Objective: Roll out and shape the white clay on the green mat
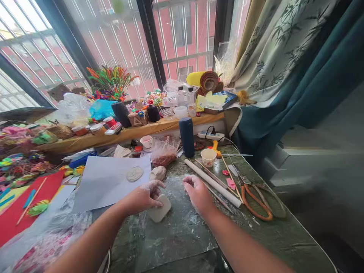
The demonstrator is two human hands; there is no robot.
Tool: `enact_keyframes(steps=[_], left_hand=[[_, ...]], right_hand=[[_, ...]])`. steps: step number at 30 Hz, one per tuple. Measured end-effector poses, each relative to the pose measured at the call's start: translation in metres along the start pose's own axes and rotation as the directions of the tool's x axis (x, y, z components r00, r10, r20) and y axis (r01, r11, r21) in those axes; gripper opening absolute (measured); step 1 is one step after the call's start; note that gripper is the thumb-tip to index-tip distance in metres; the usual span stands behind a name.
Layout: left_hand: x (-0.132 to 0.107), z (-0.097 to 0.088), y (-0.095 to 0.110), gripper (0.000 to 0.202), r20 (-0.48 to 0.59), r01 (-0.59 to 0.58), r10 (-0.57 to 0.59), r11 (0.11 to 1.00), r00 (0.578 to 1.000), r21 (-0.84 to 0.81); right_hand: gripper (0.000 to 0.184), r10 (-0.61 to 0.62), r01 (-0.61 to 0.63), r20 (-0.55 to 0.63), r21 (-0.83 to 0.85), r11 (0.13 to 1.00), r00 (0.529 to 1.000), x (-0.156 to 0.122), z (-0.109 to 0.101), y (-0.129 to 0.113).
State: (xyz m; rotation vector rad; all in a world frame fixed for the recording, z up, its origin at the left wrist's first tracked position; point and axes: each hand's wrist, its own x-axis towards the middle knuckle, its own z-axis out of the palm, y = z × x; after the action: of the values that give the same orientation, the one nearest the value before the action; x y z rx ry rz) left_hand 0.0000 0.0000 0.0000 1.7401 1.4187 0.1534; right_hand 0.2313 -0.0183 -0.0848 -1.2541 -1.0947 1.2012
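My left hand (pixel 145 196), dusted white, presses its curled fingers onto a flat pale clay slab (pixel 159 211) lying on the green marble table (pixel 176 239). To its right, my right hand (pixel 197 191) hovers just above the table with fingers curled loosely and nothing visible in them. A lump of pale clay (pixel 157 173) sits just beyond the hands. A round embossed clay disc (pixel 134 173) rests on a white paper sheet (pixel 108 182).
A white rolling rod (pixel 212 182), thin sticks and orange-handled scissors (pixel 256 201) lie to the right. A paper cup (pixel 208 157), dark cylinder (pixel 187 137) and plastic bag (pixel 165 151) stand behind. Craft clutter fills the wooden shelf (pixel 127 132) and the left side.
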Motion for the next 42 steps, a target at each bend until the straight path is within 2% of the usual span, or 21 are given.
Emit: enact_keyframes(steps=[4, 7, 10, 11, 12, 14, 15, 16, 17, 18, 19, 20, 21, 22, 23, 26, 28, 30, 33, 38, 42], left_hand=[[-0.013, 0.013, -0.007, 0.047, -0.118, -0.028, -0.007, 0.957, 0.993, -0.288], [-0.021, 0.020, -0.003, 0.057, -0.194, 0.000, -0.130, 0.830, 0.972, -0.557], [-0.031, 0.012, 0.011, 0.067, -0.339, -0.062, -0.198, 0.779, 0.920, -0.624], [-0.034, 0.006, 0.016, 0.066, -0.471, -0.149, -0.175, 0.806, 0.865, -0.572], [-0.038, 0.000, 0.021, 0.061, -0.614, -0.247, -0.112, 0.848, 0.781, -0.469], [-0.044, -0.008, 0.026, 0.044, -0.856, -0.365, 0.097, 0.924, 0.508, -0.112], [-0.046, -0.008, 0.025, 0.035, -0.889, -0.372, 0.265, 0.921, 0.372, 0.119], [-0.048, -0.004, 0.022, 0.027, -0.844, -0.341, 0.431, 0.883, 0.318, 0.322], [-0.049, 0.003, 0.016, 0.022, -0.762, -0.321, 0.571, 0.815, 0.306, 0.482], [-0.050, 0.013, 0.009, 0.020, -0.651, -0.327, 0.653, 0.758, 0.387, 0.565], [-0.050, 0.024, 0.001, 0.026, -0.525, -0.350, 0.675, 0.727, 0.518, 0.590], [-0.050, 0.035, -0.007, 0.036, -0.449, -0.355, 0.659, 0.727, 0.604, 0.588], [-0.049, 0.044, -0.014, 0.046, -0.355, -0.362, 0.642, 0.714, 0.679, 0.599], [-0.049, 0.051, -0.019, 0.049, -0.298, -0.362, 0.632, 0.700, 0.715, 0.615], [-0.049, 0.054, -0.022, 0.043, -0.312, -0.343, 0.620, 0.708, 0.720, 0.617], [-0.044, 0.045, -0.016, 0.032, -0.531, -0.217, 0.483, 0.846, 0.696, 0.486], [-0.035, 0.032, -0.004, 0.028, -0.558, -0.224, 0.477, 0.858, 0.679, 0.461], [-0.023, 0.022, 0.009, 0.027, -0.536, -0.238, 0.518, 0.830, 0.667, 0.505], [0.001, 0.020, 0.020, 0.021, -0.520, -0.282, 0.609, 0.768, 0.599, 0.575], [0.040, 0.030, 0.005, 0.012, -0.353, -0.327, 0.655, 0.685, 0.669, 0.651], [0.053, 0.015, -0.003, 0.007, -0.376, -0.314, 0.653, 0.691, 0.658, 0.651]], right_hand=[[0.019, -0.004, 0.004, -0.009, 0.022, 1.000, 1.000, 0.001, 0.000, 0.003], [0.019, -0.007, 0.007, -0.011, 0.048, 0.999, 1.000, 0.001, 0.001, 0.005], [0.020, -0.011, 0.011, -0.005, 0.068, 0.998, 1.000, 0.002, 0.001, 0.008], [0.020, -0.013, 0.013, -0.001, 0.072, 0.997, 1.000, 0.002, 0.001, 0.009], [0.020, -0.015, 0.015, 0.003, 0.075, 0.997, 1.000, 0.002, 0.001, 0.010], [0.020, -0.018, 0.017, 0.007, 0.079, 0.997, 1.000, 0.003, 0.000, 0.011], [0.020, -0.018, 0.017, 0.007, 0.081, 0.997, 1.000, 0.003, 0.000, 0.012], [0.020, -0.018, 0.017, 0.006, 0.084, 0.996, 1.000, 0.003, 0.000, 0.012], [0.020, -0.019, 0.018, 0.003, 0.088, 0.996, 1.000, 0.003, 0.000, 0.012], [0.020, -0.020, 0.020, 0.000, 0.092, 0.996, 1.000, 0.003, 0.000, 0.012], [0.020, -0.021, 0.021, -0.003, 0.098, 0.995, 1.000, 0.003, 0.001, 0.012], [0.020, -0.022, 0.022, -0.007, 0.103, 0.994, 1.000, 0.003, 0.001, 0.012], [0.020, -0.022, 0.023, -0.010, 0.108, 0.994, 1.000, 0.003, 0.001, 0.012], [0.020, -0.021, 0.022, -0.011, 0.112, 0.993, 1.000, 0.004, 0.002, 0.012], [0.020, -0.021, 0.022, -0.013, 0.115, 0.993, 1.000, 0.004, 0.002, 0.012], [0.021, -0.021, 0.023, -0.015, 0.114, 0.993, 1.000, 0.004, 0.002, 0.014], [0.022, -0.020, 0.021, -0.017, 0.106, 0.994, 1.000, 0.004, 0.001, 0.014], [0.022, -0.019, 0.020, -0.017, 0.096, 0.995, 1.000, 0.003, 0.000, 0.013], [0.022, -0.024, 0.025, -0.017, 0.088, 0.996, 1.000, 0.002, -0.001, 0.011], [0.022, -0.030, 0.031, -0.017, 0.091, 0.995, 0.999, 0.001, -0.001, 0.008], [0.023, -0.023, 0.024, -0.012, 0.087, 0.996, 1.000, 0.000, -0.001, 0.007]])
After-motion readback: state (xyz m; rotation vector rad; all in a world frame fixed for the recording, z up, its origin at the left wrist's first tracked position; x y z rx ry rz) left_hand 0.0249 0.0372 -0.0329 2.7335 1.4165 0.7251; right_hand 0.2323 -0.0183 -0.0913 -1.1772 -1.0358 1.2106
